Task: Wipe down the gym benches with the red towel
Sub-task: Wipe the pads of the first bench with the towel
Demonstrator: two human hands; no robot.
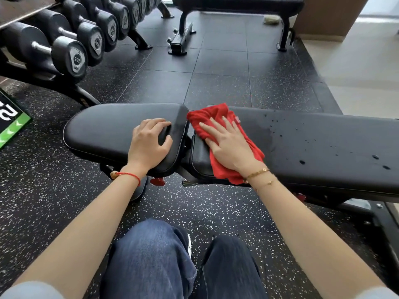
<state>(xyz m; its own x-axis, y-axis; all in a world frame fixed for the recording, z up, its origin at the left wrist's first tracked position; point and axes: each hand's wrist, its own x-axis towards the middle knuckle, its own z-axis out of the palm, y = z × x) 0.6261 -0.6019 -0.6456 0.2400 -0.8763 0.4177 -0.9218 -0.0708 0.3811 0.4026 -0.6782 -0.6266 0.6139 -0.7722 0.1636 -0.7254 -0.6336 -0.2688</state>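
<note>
The red towel [224, 143] lies bunched on the near bench [323, 147], at the left end of its long back pad, just beside the gap that separates that pad from the shorter seat pad [108, 130]. The right hand [228, 145] lies flat on top of the towel, fingers spread and straight, pressing it onto the pad. The left hand [149, 143] rests on the seat pad with its fingers curled over the pad's right edge, apparently to steady the bench.

The bench's long axis runs left to right across the person, and most of the back pad stretches away to the right of the towel. Dark wet drops [336, 147] dot that stretch, so the unwiped part lies to the right, on the right hand's own side. The likely next stroke is a sweep rightward along the pad's length.

A second bench [237, 3] stands well apart across the floor, and a dumbbell rack [71, 39] lines the left.
</note>
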